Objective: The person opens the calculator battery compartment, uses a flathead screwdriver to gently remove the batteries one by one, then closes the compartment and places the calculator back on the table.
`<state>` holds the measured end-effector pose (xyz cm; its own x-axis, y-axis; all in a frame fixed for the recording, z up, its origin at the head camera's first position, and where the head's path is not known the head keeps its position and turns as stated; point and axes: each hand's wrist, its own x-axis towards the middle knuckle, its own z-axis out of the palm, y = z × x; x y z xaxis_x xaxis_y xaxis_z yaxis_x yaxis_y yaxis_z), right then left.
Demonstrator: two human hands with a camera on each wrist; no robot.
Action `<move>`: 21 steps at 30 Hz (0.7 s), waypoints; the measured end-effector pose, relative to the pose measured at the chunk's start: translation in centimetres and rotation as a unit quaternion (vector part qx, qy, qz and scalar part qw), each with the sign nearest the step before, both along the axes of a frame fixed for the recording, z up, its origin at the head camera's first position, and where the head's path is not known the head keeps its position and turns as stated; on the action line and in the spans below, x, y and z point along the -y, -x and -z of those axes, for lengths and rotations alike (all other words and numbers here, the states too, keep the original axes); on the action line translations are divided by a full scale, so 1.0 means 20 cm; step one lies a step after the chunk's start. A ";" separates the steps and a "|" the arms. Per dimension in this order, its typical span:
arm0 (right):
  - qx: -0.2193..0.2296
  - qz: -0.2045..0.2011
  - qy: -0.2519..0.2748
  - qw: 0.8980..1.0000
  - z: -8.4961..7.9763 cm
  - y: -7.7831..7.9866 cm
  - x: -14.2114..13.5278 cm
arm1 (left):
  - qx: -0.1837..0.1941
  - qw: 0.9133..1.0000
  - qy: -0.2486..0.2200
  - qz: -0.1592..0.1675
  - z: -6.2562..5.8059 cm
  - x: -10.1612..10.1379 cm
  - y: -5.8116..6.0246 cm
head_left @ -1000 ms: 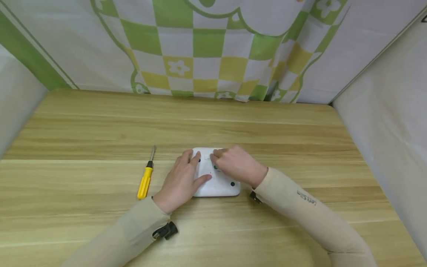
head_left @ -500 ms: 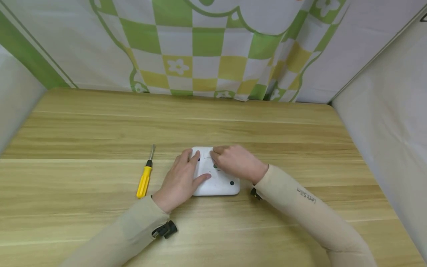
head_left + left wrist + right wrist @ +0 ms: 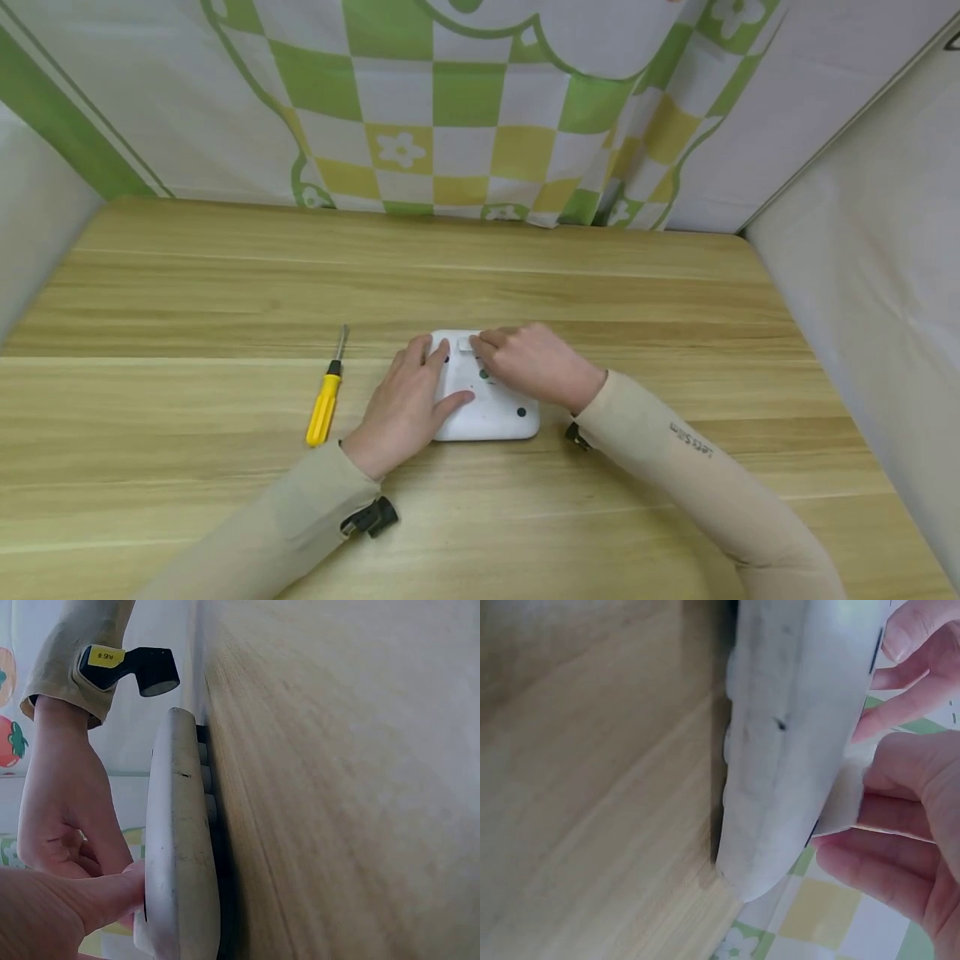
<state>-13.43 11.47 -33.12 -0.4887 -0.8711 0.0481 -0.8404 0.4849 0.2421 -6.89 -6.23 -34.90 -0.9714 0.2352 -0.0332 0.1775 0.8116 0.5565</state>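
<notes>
Right hand pinching flap, left hand spread over white device, wood-grain table, green-checked curtain

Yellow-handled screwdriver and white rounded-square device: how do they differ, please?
The yellow-handled metal-shafted screwdriver is long and thin; the white rounded-square device is broad. The screwdriver lies untouched; the left hand touches the device. Both lie on the wood-grain table.
</notes>
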 end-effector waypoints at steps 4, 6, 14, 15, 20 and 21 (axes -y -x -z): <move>0.023 0.027 0.032 0.999 0.00 0.01 0.00 | 0.007 1.000 -0.003 -0.001 -0.01 0.00 0.00; 0.045 0.045 0.045 0.997 0.00 0.01 0.00 | 0.010 1.000 -0.004 -0.002 -0.01 0.00 0.00; 0.123 0.103 0.090 0.983 -0.01 0.02 0.01 | 0.008 1.000 -0.007 -0.002 0.00 0.00 0.00; 0.126 0.106 0.094 0.982 -0.01 0.02 0.01 | 0.008 1.000 -0.007 -0.001 0.00 0.00 0.00; 0.136 0.101 0.128 0.977 0.00 0.02 0.01 | 0.008 1.000 -0.006 -0.002 0.00 0.00 0.00; 0.135 0.099 0.133 0.977 0.00 0.01 0.01 | 0.008 1.000 -0.005 -0.002 0.00 0.00 0.00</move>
